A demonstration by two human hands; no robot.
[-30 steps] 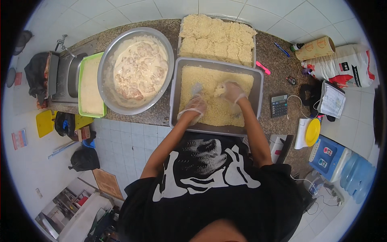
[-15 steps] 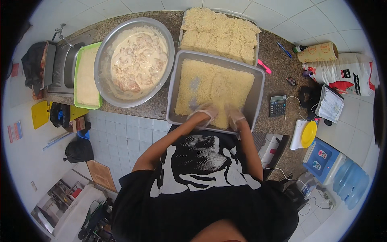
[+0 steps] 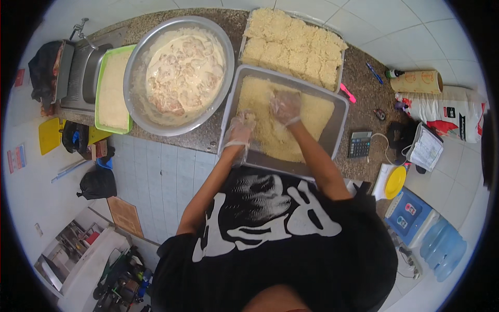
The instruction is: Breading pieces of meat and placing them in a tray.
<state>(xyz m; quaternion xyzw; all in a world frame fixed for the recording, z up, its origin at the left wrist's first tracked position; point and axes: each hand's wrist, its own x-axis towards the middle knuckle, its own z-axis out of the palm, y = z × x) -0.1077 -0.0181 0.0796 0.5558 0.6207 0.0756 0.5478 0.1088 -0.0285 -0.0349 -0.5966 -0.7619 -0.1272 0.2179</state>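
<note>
A grey plastic bin (image 3: 340, 122) in front of me holds pale yellow breadcrumbs (image 3: 317, 112). Both my hands wear clear plastic gloves. At the bin's left side my left hand (image 3: 239, 130) has crumb-coated fingers curled in at the crumbs; whatever is in them is hidden. My right hand (image 3: 286, 106) reaches into the middle of the crumbs, its fingers blurred and partly buried. Just behind, a tray (image 3: 340, 73) is filled with rows of crumb-coated pieces (image 3: 291, 44). To the left stands a wide metal bowl (image 3: 136, 112) of raw meat pieces (image 3: 182, 73) in creamy batter.
A green tray (image 3: 97, 106) of pale powder stands between bowl and sink (image 3: 78, 78). On the counter's right lie a pink-handled tool (image 3: 347, 92), a blue pen (image 3: 373, 73), a calculator (image 3: 358, 144) and a yellow plate (image 3: 396, 182). A large sack (image 3: 447, 112) stands behind.
Both hands have left the bin's near edge. My left hand went to the left side, my right hand forward into the middle. The crumbs are spread differently, and the view has shifted slightly.
</note>
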